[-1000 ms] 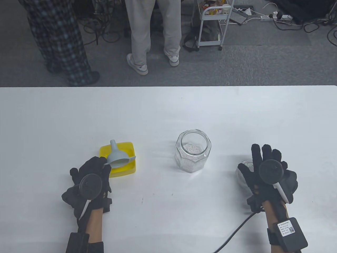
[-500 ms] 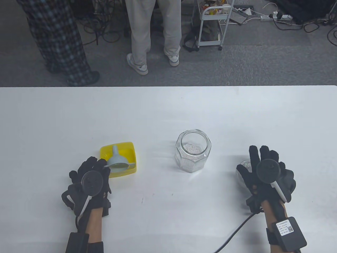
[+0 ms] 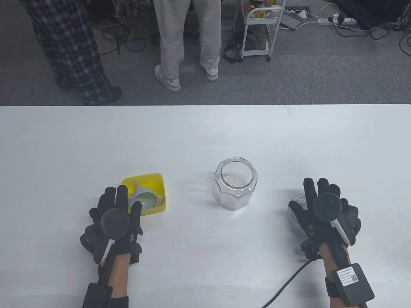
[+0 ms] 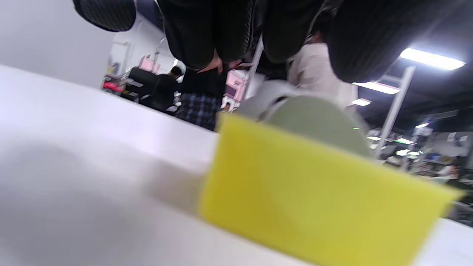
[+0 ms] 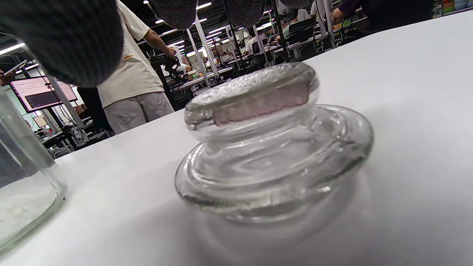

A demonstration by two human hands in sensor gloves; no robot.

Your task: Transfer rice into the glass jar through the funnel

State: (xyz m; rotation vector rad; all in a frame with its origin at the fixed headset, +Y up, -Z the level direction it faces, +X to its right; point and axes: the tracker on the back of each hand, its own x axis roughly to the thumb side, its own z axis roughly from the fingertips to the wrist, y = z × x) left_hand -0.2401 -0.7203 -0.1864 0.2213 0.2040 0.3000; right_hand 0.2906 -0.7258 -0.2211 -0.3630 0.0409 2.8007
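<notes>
An open hexagonal glass jar with rice in its bottom stands mid-table; its wall shows in the right wrist view. A grey funnel lies in a yellow box. My left hand hovers at the box's near left corner with fingers spread and holds nothing. In the left wrist view the funnel rises behind the box wall, below my fingers. My right hand is spread over the glass lid, which lies on the table untouched.
The white table ends at a far edge. Beyond it two people stand on the grey floor next to a white cart. A black cable runs from my right wrist across the near table.
The funnel went down from above the yellow box to rest inside it. My left hand let it go and spread its fingers. My right hand barely moved.
</notes>
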